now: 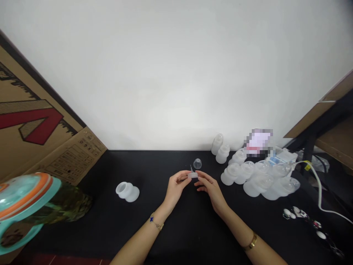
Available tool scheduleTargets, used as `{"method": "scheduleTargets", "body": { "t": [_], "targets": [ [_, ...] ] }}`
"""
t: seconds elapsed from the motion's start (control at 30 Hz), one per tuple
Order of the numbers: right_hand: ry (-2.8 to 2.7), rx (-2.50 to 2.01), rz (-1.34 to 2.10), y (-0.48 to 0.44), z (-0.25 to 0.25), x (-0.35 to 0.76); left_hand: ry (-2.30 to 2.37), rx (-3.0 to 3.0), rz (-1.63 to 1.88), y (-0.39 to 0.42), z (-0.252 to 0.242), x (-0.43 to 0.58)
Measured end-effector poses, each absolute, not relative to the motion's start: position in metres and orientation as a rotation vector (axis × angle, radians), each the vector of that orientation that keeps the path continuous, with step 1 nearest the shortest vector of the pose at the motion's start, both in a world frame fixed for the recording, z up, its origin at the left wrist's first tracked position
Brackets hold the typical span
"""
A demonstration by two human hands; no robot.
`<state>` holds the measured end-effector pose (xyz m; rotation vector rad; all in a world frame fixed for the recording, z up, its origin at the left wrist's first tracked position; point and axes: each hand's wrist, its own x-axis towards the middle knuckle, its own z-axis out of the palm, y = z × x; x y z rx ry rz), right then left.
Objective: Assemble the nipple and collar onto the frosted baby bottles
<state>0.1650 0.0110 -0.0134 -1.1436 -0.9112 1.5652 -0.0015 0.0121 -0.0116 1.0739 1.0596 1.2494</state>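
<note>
We see both hands meeting over the middle of the black table (176,235). The left hand (175,187) has thumb and forefinger closed on one end of a small clear piece (193,175). The right hand (210,187) pinches the other end with its fingertips. So the piece sits between the two hands, held just above the table, with its long axis running roughly left to right. A thin dark point seems to stick up from it, though it is too small for us to be sure.

Just beyond the piece, toward the wall, a little clear dome (197,163) stands on the table, apart from both hands and slightly nearer the right fingertips. A frosted white bottle (127,191) lies on its side well off to the left, nearer the left hand. A cluster of similar bottles (256,179) crowds the table to the right, near the right hand, and two more bottles (220,148) stand by the wall.

As for writing, the cardboard box (33,125) at the left carries a red mark and small print that we cannot read. The label (258,141) behind the cluster is blurred out. A white cable (317,186) curves down at the far right.
</note>
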Motion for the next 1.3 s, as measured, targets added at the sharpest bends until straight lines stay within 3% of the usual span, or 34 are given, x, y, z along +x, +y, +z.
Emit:
{"method": "scheduleTargets", "body": {
  "t": [1.3],
  "targets": [
    [-1.27,-1.143,1.464,0.011,-0.017,0.163,1.275,1.477,1.24,0.001,-0.009,0.002]
  ]
}}
